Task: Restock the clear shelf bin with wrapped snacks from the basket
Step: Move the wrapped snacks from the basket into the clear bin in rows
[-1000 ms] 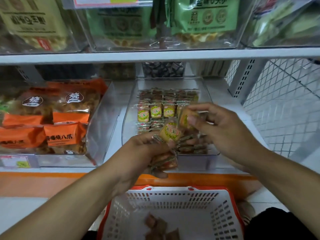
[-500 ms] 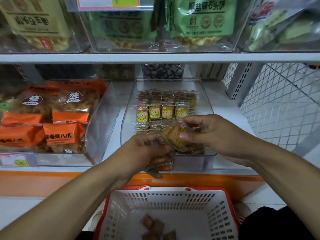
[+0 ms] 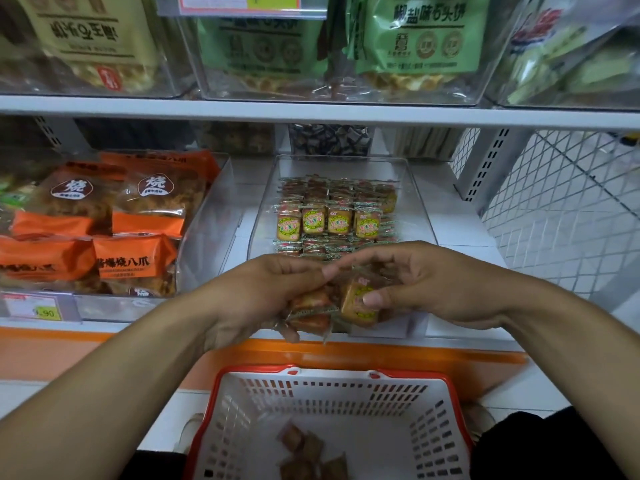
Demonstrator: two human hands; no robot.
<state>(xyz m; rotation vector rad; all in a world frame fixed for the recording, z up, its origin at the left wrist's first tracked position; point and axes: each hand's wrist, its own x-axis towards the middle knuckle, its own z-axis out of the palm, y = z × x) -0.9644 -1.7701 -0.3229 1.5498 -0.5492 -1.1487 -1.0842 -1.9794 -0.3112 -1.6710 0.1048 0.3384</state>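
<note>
A person restocks a clear shelf bin [image 3: 420,202] on the lower shelf [image 3: 464,230] of a snack display, working from a red-rimmed white basket [image 3: 446,441] set just below the shelf edge. The left hand [image 3: 263,292] grips a small stack of wrapped snacks [image 3: 310,311], its fingers curled around them at the bin's front edge. The right hand [image 3: 436,285] pinches a single wrapped snack [image 3: 358,301] between thumb and fingers, touching the left hand's stack, as if drawing it off to place it.

Inside the bin, rows of packed snacks [image 3: 329,220] already line the middle and back, some standing on edge with their yellow-and-green labels facing out. The front section of the bin is largely hidden behind the two hands, so how full it is cannot be told.

The basket holds only a few loose snacks [image 3: 311,455] on its floor, and most of its bottom shows white. Judging by that, the job appears well advanced: the bulk of the stock is either shelved or in hand, and what remains is to set down the held pieces and gather the last few below.

Orange packets [image 3: 131,261] fill the neighbouring bin to the left, and green bags [image 3: 420,36] sit in bins on the shelf above.
</note>
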